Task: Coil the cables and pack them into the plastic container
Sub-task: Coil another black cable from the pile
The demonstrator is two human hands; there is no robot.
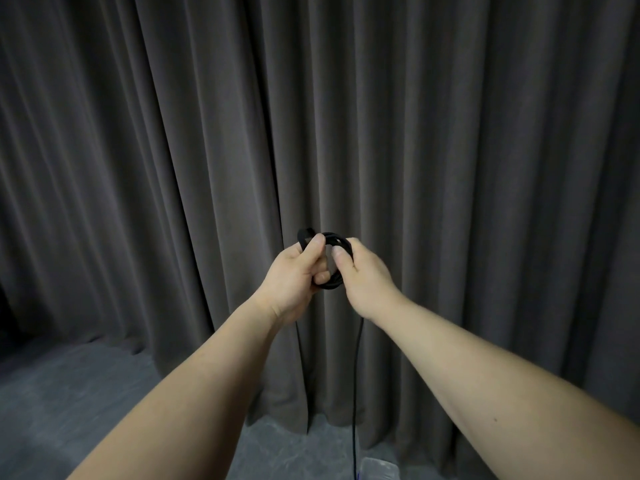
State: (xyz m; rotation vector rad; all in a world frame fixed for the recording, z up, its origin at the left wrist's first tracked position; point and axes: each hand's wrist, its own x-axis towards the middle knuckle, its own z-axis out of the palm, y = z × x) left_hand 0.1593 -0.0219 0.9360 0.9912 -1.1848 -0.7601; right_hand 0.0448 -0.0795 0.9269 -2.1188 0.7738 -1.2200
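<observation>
A black cable (pixel 333 241) is wound into a small coil held up in front of me at mid-frame. My left hand (pixel 298 278) grips the coil's left side, thumb on top, with a black strap or plug end sticking up above the thumb. On the coil's right side my right hand (pixel 363 275) holds it with curled fingers. The cable's loose tail (pixel 356 393) hangs straight down from under my right hand to the bottom edge. A bit of a clear plastic container (pixel 379 469) shows at the bottom edge, right of the tail.
A dark grey pleated curtain (pixel 346 116) fills the background and reaches the grey floor (pixel 69 393). Both my forearms stretch forward from the lower corners.
</observation>
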